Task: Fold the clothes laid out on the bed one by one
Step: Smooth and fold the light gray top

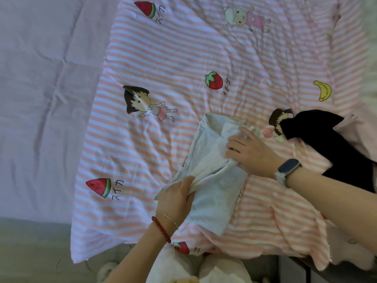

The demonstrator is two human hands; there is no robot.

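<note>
A white garment (pixel 214 170), partly folded and rumpled, is laid on the pink-and-white striped quilt (pixel 183 58) that covers the near part of the bed, slightly right of centre in the head view. The garment's lower left edge is gripped by the left hand (pixel 175 196), whose fingers are curled round a bunched fold of the cloth; a red bead bracelet (pixel 161 229) and a thin gold bangle (pixel 167 218) are worn on that wrist. The garment's upper right portion is pressed down by the right hand (pixel 248 150), which is laid palm down on the cloth with its fingers only lightly bent; whether any cloth is pinched beneath it cannot be told. A smartwatch (pixel 287 170) with a pale strap is worn on the right wrist. A black garment (pixel 326 144) is spread on the quilt to the right, just beside the right forearm and apart from the white garment; a pale pink cloth (pixel 355 127) is partly visible beyond it at the right edge. The quilt is printed with cartoon figures, watermelon slices, strawberries and a banana (pixel 323 90). A pale lilac sheet (pixel 40 78) is exposed to the left of the quilt. Cream-coloured plush shapes (pixel 222 270), not identifiable, are seen at the bottom edge below the quilt.
</note>
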